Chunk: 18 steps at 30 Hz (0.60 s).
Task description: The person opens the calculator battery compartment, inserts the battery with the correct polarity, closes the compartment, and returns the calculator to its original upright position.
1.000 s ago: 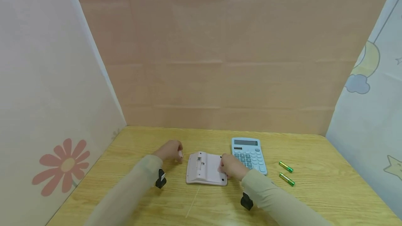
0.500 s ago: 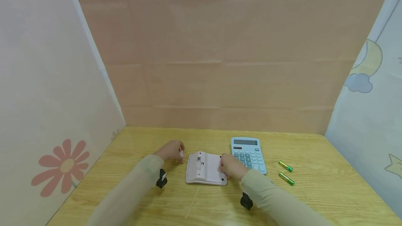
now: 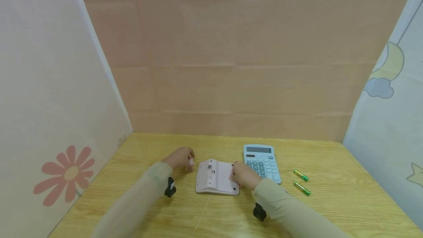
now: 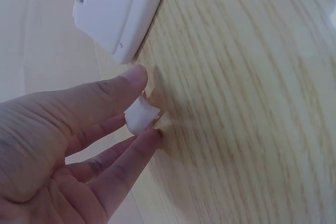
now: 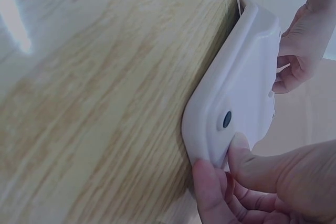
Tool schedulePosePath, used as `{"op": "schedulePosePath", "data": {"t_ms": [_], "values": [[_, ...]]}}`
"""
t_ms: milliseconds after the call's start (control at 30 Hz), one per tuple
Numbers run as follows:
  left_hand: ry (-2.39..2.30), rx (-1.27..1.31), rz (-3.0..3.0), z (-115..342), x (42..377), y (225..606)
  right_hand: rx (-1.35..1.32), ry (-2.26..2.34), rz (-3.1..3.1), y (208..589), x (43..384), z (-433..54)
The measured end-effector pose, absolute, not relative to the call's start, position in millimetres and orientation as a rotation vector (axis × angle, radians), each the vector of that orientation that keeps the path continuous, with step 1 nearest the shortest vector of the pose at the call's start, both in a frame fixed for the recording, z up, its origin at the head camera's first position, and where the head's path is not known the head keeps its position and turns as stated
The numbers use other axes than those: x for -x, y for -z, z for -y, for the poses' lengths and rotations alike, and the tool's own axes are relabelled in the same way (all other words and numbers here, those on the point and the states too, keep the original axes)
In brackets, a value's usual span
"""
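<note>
A pale pink calculator (image 3: 222, 184) lies face down on the table, its battery compartment (image 3: 209, 172) uncovered and facing up. My right hand (image 3: 245, 176) grips its right edge; in the right wrist view the thumb presses on the back beside a black rubber foot (image 5: 227, 119) and the fingers lie at the rim. To the left of the calculator, my left hand (image 3: 180, 158) pinches a small pale battery cover (image 4: 140, 115) between thumb and fingertips, close over the wood. A small tab juts from the cover's edge.
A light blue calculator (image 3: 258, 157) lies face up behind my right hand, partly hidden by it. Two green batteries (image 3: 300, 175) lie on the table (image 3: 343, 194) at the right. A pinkish-brown sheet (image 3: 231, 83) hangs behind the table, with patterned panels at both sides.
My left hand has shifted slightly right, toward the pink calculator, with the battery cover. The right hand and the other things stay in place.
</note>
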State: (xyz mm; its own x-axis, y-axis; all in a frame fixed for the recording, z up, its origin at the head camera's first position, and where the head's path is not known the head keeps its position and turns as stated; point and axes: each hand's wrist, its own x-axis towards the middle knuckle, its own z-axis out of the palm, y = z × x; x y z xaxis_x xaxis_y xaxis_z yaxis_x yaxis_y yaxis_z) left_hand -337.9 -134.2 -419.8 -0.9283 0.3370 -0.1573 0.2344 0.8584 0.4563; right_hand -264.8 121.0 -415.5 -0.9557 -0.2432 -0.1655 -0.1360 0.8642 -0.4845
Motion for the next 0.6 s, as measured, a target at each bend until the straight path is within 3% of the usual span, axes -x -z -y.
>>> {"op": "schedulePosePath", "data": {"t_ms": [600], "values": [[-0.611, -0.451, -2.813, 133.2, 336.4, 418.1, 0.289, 0.722, -2.814, 416.4, 263.7, -121.5]]}}
